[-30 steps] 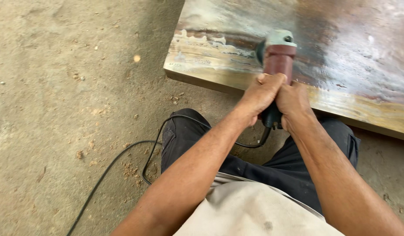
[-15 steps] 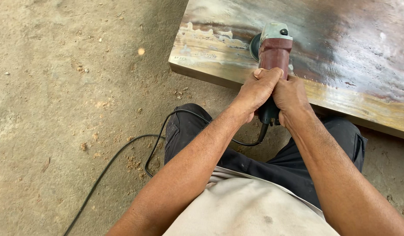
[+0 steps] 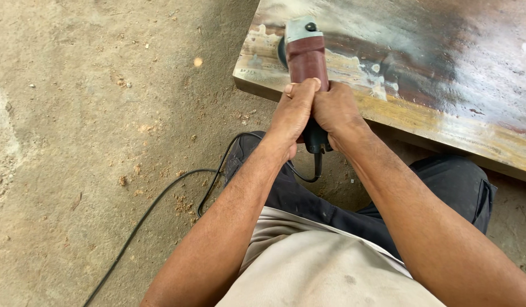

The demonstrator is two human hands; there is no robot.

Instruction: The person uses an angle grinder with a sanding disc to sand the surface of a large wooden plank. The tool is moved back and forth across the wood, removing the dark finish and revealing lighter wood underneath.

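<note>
Both hands, left hand (image 3: 294, 111) and right hand (image 3: 337, 113), clamped around red grinder (image 3: 306, 54); head at slab (image 3: 445, 74) left edge, upper centre, pointing up-frame. Open dirt floor (image 3: 92, 142) left.

Both hands grip a red-bodied grinder (image 3: 306, 57), the left hand (image 3: 296, 111) and right hand (image 3: 338, 111) wrapped side by side around its rear. The grinder's grey head rests on the near left corner of a worn wooden slab (image 3: 445, 74). A black cord (image 3: 160, 204) trails from the grinder's tail, left across the dusty floor (image 3: 75, 113), beside the dark trousers (image 3: 308, 199).
</note>
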